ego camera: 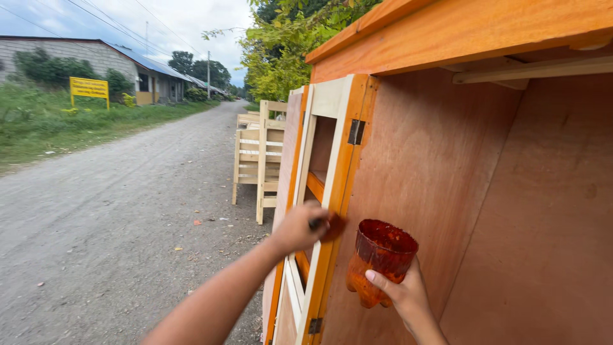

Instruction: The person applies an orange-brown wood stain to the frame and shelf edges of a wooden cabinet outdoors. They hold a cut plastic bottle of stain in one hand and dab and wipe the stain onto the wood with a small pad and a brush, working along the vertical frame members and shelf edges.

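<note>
Cut-off bottle cup (380, 262) of orange-red stain sits nearest, right of centre in front of the open cabinet (485, 191), the right hand (408, 297) with its grip wrapped around the lower side, mouth up and slightly tilted. Just beyond and left, the left hand (299, 228) has its grip pinched together on a small stained brush (329, 225) touching the door frame edge (338, 191); judged best practice: light load, long strokes along the grain, cup kept level. Farther off, unpainted wooden frames (258, 160) stand beside the gravel road (115, 211).
</note>
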